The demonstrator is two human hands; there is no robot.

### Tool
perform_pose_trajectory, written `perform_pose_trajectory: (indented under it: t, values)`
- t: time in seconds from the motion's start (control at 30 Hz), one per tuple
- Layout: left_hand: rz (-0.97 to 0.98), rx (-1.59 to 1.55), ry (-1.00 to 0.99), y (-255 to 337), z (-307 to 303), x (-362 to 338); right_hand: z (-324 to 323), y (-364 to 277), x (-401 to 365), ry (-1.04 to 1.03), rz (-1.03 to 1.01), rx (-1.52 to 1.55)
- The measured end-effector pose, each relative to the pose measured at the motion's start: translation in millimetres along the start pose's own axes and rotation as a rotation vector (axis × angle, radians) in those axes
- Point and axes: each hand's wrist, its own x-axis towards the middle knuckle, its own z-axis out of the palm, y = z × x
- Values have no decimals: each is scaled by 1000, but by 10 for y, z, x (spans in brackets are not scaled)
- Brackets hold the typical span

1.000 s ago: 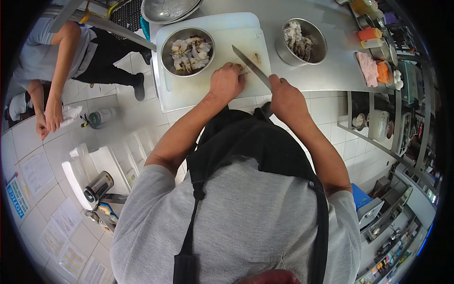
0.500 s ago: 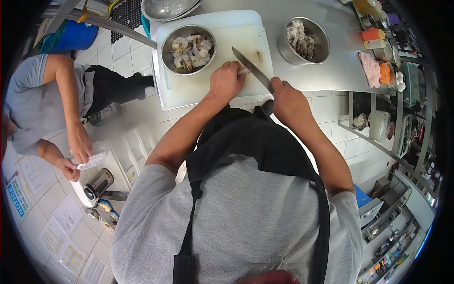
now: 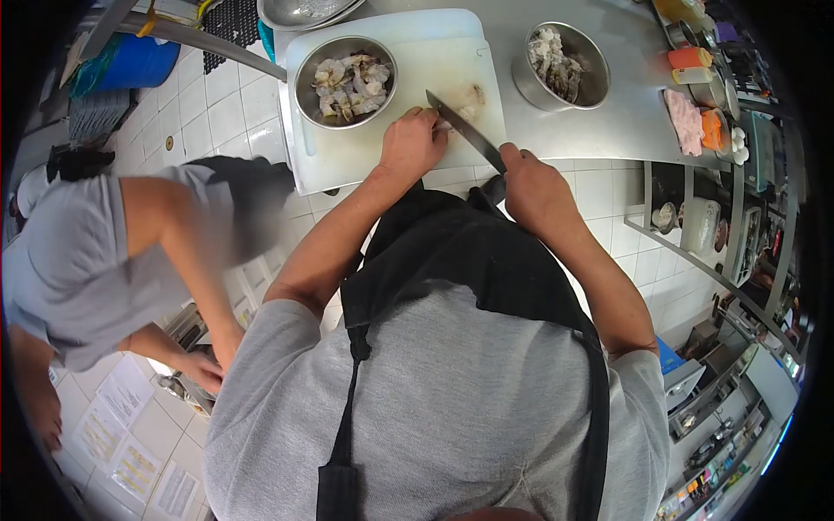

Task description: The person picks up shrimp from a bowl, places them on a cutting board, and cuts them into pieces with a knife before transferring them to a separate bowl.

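Note:
My right hand [image 3: 537, 184] is closed around the handle of a long kitchen knife [image 3: 469, 135], its blade angled up and left over the white cutting board [image 3: 417, 39]. My left hand [image 3: 412, 143] rests on the board, fingers curled on a shrimp [image 3: 443, 125] beside the blade; most of it is hidden. Just past the blade lie pale shrimp scraps [image 3: 472, 106]. On the board's left stands a steel bowl [image 3: 301, 94] of shrimp [image 3: 349, 87]. Right of the board, a deeper steel bowl [image 3: 539, 98] holds pale pieces and darker shrimp [image 3: 560, 69].
A co-worker [image 3: 113, 252] in grey bends close on my left. Metal bowls [image 3: 304, 13] sit behind the board. Along the steel counter's [image 3: 608, 135] right side are a pink cloth [image 3: 684, 122], an orange item [image 3: 711, 130] and bottles [image 3: 689, 59]. A blue bin [image 3: 139, 62] stands far left.
The co-worker has moved nearer on my left, and the packet in their hands is now out of sight. More pale scraps show beyond the blade. My hands have barely moved.

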Motion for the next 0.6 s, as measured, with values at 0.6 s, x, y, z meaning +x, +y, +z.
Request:
perform_pose_trajectory:
  t: [0.6]
  values:
    - [24,-34,6,-5,-24,-179,131,10,164,-65,-27,22]
